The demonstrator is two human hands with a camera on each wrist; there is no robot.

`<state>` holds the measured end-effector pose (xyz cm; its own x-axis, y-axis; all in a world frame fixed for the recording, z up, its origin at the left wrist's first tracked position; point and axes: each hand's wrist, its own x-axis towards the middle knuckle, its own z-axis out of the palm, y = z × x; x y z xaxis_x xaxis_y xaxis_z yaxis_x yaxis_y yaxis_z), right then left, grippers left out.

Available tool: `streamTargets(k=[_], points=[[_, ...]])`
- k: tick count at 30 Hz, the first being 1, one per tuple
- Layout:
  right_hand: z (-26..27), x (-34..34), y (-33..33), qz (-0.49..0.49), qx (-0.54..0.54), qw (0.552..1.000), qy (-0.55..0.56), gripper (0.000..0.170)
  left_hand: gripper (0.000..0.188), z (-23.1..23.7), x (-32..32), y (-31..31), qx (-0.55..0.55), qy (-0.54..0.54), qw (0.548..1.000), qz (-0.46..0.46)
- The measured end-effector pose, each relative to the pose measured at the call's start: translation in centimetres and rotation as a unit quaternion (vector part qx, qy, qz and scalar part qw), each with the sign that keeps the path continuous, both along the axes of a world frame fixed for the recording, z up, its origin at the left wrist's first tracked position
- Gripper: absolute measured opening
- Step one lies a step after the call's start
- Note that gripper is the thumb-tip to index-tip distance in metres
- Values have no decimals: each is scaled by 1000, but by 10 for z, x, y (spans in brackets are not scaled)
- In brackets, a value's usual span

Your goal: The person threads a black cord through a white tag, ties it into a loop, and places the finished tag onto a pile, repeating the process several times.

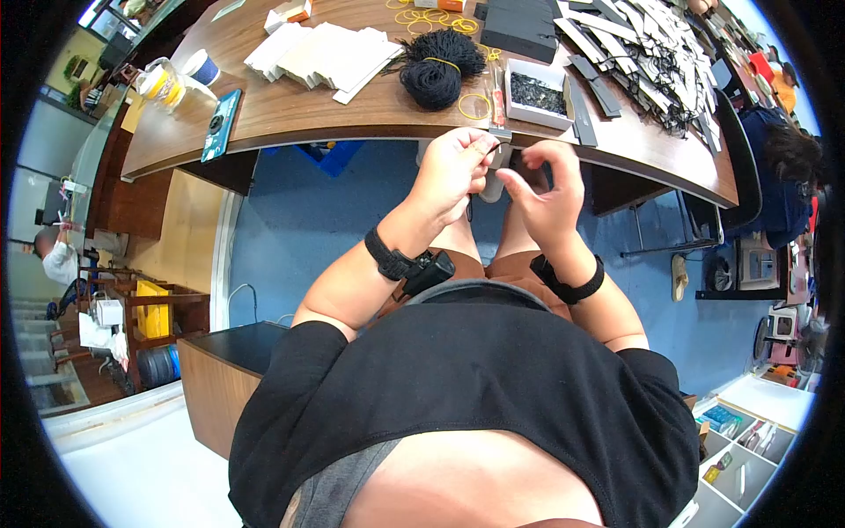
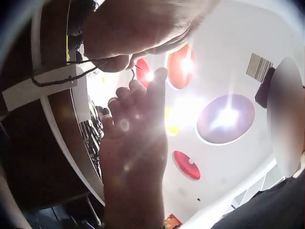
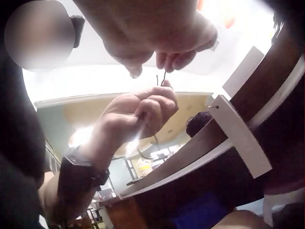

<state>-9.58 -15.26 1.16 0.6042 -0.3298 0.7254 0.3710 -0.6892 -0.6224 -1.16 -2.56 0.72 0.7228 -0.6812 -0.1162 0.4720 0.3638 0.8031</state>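
My left hand pinches a thin black cord between thumb and fingertips, its short ends sticking up. The cord runs down in a loop to a pale, flat hang tag with a small hole near one end. In the left wrist view the same tag hangs in front of the table edge. My right hand is just right of the left, thumb and forefinger spread apart, the other fingers bent. Its fingertips are close to the cord ends in the right wrist view.
On the wooden table lie a bundle of black cords, white tags, an open box of small black pieces, and a heap of strung tags. A phone and paper cup are at the left.
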Motion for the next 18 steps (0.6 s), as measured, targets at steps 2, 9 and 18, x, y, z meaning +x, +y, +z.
streamTargets(k=[2,9,18], points=[[-4,-1,1,32,17,997,70,27,11,1,-5,-2,37,-60,997,42],[1,8,-1,179,362,903,149,10,11,5,-14,-6,75,-255,955,131],[-6,7,-7,246,479,834,117,13,11,3,-13,-3,55,-176,981,64]])
